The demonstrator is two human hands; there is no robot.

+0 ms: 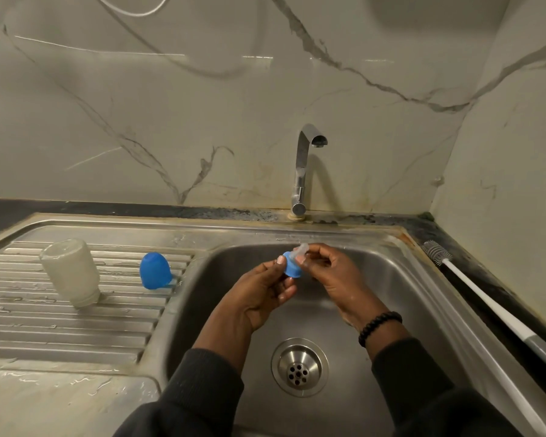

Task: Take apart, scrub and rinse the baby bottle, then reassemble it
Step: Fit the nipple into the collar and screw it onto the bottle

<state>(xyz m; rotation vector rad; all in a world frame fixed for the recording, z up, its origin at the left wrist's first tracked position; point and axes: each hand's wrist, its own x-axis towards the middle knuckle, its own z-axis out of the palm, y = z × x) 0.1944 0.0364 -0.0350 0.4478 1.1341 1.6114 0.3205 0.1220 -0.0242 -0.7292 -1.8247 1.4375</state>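
Over the sink basin [391, 279] my left hand [265, 288] grips a blue screw ring [291, 267]. My right hand [328, 269] pinches the clear silicone teat [300, 249] that sticks out of the ring's top. The cloudy bottle body [71, 272] stands upside down on the ribbed drainboard [44, 326] at the left. A blue dome cap [155, 270] sits on the drainboard between the bottle body and the basin.
A chrome tap [304, 165] rises behind the basin, with no water running. A white-handled bottle brush [486, 301] lies along the dark counter at the right. The round drain [299, 367] sits in the basin floor below my hands. Marble wall panels close off the back and right.
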